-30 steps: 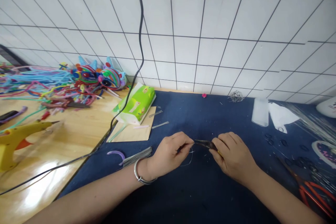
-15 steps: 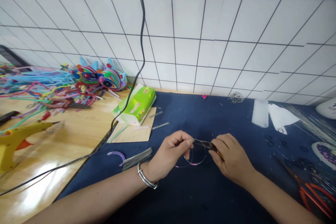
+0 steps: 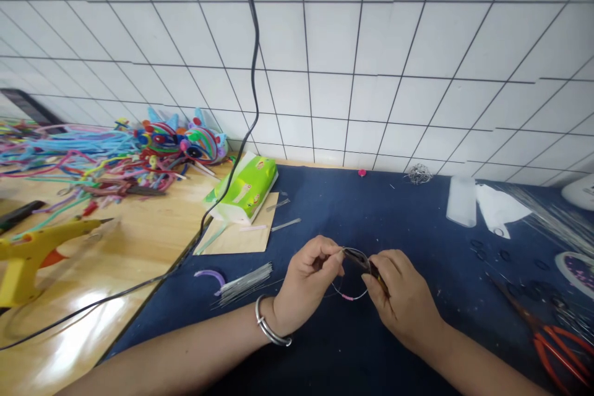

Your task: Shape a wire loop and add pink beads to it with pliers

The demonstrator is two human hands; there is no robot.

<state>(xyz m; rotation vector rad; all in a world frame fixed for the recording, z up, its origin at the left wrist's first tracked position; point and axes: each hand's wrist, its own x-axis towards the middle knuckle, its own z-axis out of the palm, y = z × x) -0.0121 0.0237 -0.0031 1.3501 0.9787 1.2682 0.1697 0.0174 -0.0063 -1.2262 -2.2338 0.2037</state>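
Observation:
My left hand (image 3: 312, 281), with a silver bangle at the wrist, pinches a thin wire loop (image 3: 362, 294) that carries a few pink beads at its bottom. My right hand (image 3: 404, 300) is closed round dark pliers (image 3: 381, 281) with a yellowish handle. The jaws of the pliers point left and meet the wire close to my left fingertips. Both hands are above the dark blue cloth (image 3: 334, 204). Just left of my left hand lie a bundle of cut wires (image 3: 245, 281) and a purple curved piece (image 3: 212, 275).
A green tissue pack (image 3: 248, 189) lies on brown paper, crossed by a black cable (image 3: 254, 86). Further left are a yellow glue gun (image 3: 41, 247) and colourful pipe cleaners (image 3: 88, 148). Red-handled scissors (image 3: 541, 328), black rings and a bead dish (image 3: 575, 269) are at right.
The pliers have tilted more steeply, with their jaws closer to my left fingertips. My right hand has shifted slightly left and down, and the wire loop has turned. The view has shifted a little.

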